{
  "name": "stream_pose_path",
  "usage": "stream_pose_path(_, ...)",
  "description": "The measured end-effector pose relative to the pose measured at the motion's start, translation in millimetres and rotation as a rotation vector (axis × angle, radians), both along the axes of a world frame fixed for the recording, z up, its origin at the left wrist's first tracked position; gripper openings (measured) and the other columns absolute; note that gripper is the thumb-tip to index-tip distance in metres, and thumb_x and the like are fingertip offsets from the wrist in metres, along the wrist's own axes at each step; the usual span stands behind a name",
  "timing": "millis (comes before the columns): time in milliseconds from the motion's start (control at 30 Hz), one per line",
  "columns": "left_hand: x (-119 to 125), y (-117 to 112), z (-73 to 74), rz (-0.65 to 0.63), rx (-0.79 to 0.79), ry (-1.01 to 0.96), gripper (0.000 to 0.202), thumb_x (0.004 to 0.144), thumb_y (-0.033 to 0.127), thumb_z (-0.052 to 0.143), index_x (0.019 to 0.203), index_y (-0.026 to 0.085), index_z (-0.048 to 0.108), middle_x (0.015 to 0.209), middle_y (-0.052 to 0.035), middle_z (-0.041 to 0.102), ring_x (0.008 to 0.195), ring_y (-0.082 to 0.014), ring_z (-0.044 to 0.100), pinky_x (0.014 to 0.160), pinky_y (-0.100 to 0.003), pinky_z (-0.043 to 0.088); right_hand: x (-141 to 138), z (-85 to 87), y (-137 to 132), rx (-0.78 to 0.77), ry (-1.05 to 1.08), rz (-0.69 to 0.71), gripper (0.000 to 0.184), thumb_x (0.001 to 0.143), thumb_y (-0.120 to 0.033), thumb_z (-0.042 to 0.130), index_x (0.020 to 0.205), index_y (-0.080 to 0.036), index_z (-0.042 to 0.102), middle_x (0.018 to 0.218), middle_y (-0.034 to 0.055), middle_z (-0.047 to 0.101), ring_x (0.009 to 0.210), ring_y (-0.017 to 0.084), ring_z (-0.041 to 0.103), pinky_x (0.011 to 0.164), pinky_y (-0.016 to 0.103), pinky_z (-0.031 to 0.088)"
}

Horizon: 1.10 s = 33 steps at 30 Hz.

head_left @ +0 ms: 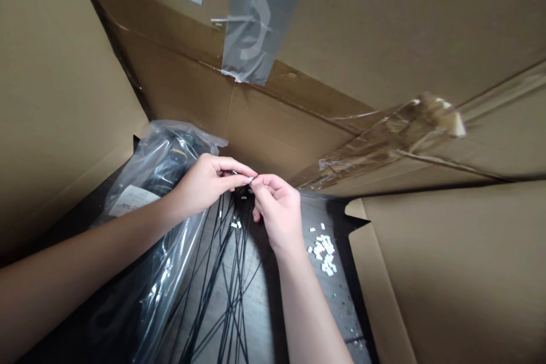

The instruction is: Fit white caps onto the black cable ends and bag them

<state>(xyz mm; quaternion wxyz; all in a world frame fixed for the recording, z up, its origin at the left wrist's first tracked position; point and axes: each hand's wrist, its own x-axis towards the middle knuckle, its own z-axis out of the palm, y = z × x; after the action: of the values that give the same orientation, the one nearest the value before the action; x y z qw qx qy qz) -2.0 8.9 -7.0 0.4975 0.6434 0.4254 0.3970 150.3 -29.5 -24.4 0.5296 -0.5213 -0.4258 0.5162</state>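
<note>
Fingertips of both my hands meet in the middle of the view around a small white connector (251,180). My left hand (205,182) pinches it between thumb and fingers from the left. From the other side, my right hand (279,207) is closed in a pinch against it; what lies between those fingertips is too small to make out. Below the hands, a loose bundle of thin black wires (226,273) spreads toward the front edge of the view. A few more white connectors (236,224) sit among the far ends of the wires.
Right of my right forearm lies a scattered pile of small white connectors (325,251). A clear plastic bag (156,278) with dark contents and a white label is at left, partly under my left arm. Taped cardboard walls (294,119) enclose the dark work surface (256,296).
</note>
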Motion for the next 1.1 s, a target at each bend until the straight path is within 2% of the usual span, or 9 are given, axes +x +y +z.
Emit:
stream_pose_path(400,1.1,-1.1,1.6,0.023,-0.012,-0.016,0.016,0.080,0.023,0.072,0.092,0.016,0.080,0.084,-0.0047,0.078,0.068,-0.0134,0.066,0.063,-0.023,0.052,0.0,1.7,1.0,0.058,-0.050,0.002,0.025,0.083,-0.042,0.066,0.083,-0.017,0.062,0.054,-0.0087,0.046,0.037,0.006,0.035,0.035,0.020,0.033)
stream_pose_path(567,0.8,-1.4,0.7,0.027,0.005,-0.009,0.015,0.081,0.021,0.072,0.092,0.016,0.079,0.085,-0.0041,0.078,0.069,-0.0126,0.066,0.064,-0.022,0.052,-0.9,3.4,-1.0,0.100,-0.152,-0.013,0.024,0.084,-0.041,0.064,0.083,-0.018,0.061,0.060,-0.0059,0.050,0.042,0.006,0.039,0.039,0.021,0.032)
stream_pose_path(700,0.8,-1.3,0.1,0.028,0.013,0.001,0.014,0.080,0.019,0.072,0.091,0.016,0.079,0.084,-0.0036,0.077,0.068,-0.0121,0.066,0.065,-0.022,0.052,-1.0,3.2,-1.5,0.110,-0.228,-0.015,0.022,0.086,-0.039,0.061,0.080,-0.018,0.061,0.059,-0.0059,0.048,0.045,0.007,0.040,0.043,0.022,0.032)
stream_pose_path(1100,1.7,-2.6,2.5,0.025,0.060,0.040,0.013,0.080,0.016,0.069,0.089,0.016,0.079,0.085,-0.0034,0.078,0.070,-0.0127,0.067,0.068,-0.023,0.052,-2.3,6.2,-2.0,0.089,-0.259,-0.028,0.018,0.080,-0.035,0.062,0.075,-0.018,0.059,0.054,-0.0077,0.043,0.044,0.008,0.038,0.045,0.022,0.031)
